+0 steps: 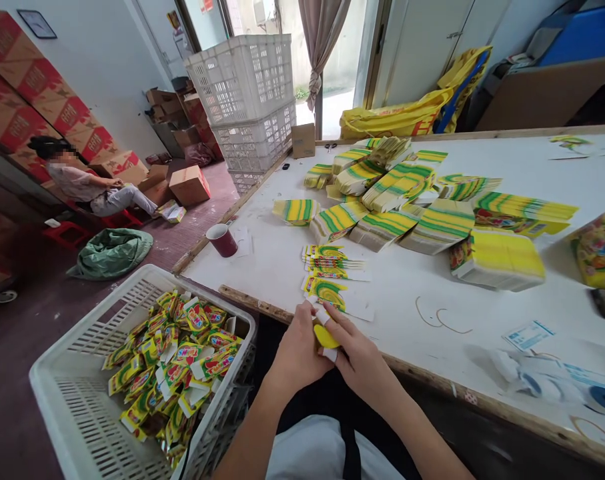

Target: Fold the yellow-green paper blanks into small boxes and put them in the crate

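Observation:
Close to the table's front edge, my left hand (298,350) and my right hand (355,347) are closed around a small yellow carton (325,336). White wraps cover some fingertips of my right hand. Just beyond my fingers lies a short row of flat green-and-yellow cartons (327,270), overlapping one another. To my left, a white plastic crate (62,377) holds a heap of folded yellow cartons (182,353) with some flaps sticking out. Bundles of flat cartons (397,187) are piled farther back on the table.
A dark red mug (222,241) stands at the white table's (397,283) left edge. Rubber bands (442,317) and rolls of tape (547,387) lie rightward. Stacked crates (252,87) rise behind. A seated person (92,180) is at far left, near a green sack (113,253).

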{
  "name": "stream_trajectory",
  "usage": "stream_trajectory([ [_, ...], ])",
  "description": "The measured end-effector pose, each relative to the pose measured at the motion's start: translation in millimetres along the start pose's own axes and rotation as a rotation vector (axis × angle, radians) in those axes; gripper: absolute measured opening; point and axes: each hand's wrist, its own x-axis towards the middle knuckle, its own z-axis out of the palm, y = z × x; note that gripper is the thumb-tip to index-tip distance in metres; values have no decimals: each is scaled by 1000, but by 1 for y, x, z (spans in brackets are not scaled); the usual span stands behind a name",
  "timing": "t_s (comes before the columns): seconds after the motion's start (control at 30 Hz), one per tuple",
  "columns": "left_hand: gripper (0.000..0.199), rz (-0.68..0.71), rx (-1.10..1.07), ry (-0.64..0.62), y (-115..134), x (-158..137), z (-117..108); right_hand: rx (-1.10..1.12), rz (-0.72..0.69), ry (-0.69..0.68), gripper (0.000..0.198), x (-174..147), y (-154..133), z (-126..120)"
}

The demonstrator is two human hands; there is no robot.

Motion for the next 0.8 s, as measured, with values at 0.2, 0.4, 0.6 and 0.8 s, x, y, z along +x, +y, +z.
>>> stream_trajectory([
  [0.2,73,-260,-23,249,-1,6,-9,46,79,263,45,2,11,-2],
  [0.4,61,-147,-441,205,-6,7,-17,373,122,193,39,4,5,0],
  [0.6,58,-217,-892,374,2,11,-8,294,56,210,29,3,7,2],
  [0.8,52,-357,-1026,466,1,12,-8,-102,-123,167,36,8,3,2],
])
